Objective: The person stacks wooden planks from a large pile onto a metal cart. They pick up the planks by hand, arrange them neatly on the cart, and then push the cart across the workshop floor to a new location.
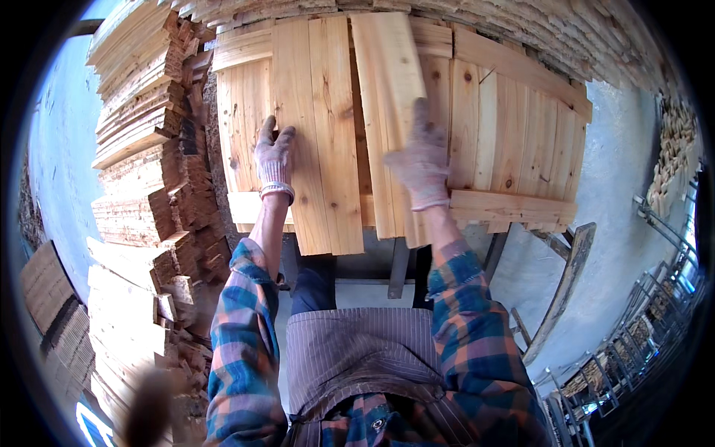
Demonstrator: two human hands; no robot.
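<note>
Both hands wear pale knitted work gloves. My left hand [275, 155] rests at the left edge of a pair of light wooden boards [320, 149], its thumb and forefinger stretched apart. To the right, my right hand [421, 160] is smeared by motion; it grips the right edge of a tilted wooden board [387, 82], with the thumb across its face. That board is blurred at its far end and leans away from the left pair, leaving a dark wedge-shaped gap. Underneath lie slatted wooden panels [514, 134] with cross battens.
Tall stacks of rough-cut boards [138, 149] stand close on the left. More stacked timber [521, 22] lines the far side. Metal legs [398, 268] support the work surface. A loose plank [562, 290] leans at right, near metal racks [625, 343] of wood pieces.
</note>
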